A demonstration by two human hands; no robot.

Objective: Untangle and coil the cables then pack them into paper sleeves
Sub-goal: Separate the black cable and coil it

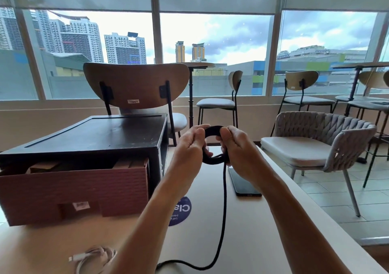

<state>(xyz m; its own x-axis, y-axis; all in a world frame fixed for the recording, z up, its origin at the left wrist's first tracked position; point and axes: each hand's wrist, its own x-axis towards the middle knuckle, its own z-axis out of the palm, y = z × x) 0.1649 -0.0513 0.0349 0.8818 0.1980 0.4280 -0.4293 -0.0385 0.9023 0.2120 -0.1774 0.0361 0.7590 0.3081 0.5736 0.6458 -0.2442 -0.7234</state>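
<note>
**Two hands coil a black cable over a café table**

A black cable [214, 161] is held up in the air over the middle of a pale table [273, 221]. Part of it is wound into one small round coil. The left hand [189, 147] grips the coil's left side, its fingers curled round the loops. The right hand [237, 147] grips the right side in the same way, thumb and fingers closed on the cable. One loose tail hangs straight down from the coil, reaches the table near the viewer and curves away to the left under the left forearm.

A second cable, the white cable [92, 257], lies bunched on the near left of the table with one plug showing.

One dark phone [244, 181] lies flat just right of the hanging tail. One round blue sticker [181, 210] is on the table left of the tail. Its large white letters read "Cla", upside down to the viewer, and the rest is hidden by the forearm. The smaller lines are too small to read with confidence.

On the left sits one brown cardboard box [73, 189], with a small unreadable label on its front and brown card or paper pieces inside. It stands under one black stand [90, 134].

Beyond the table are four wood-backed chairs. The nearest chair [136, 84] carries a small unreadable label. One woven armchair [315, 143] stands to the right. Far windows [216, 38] show city towers.
</note>
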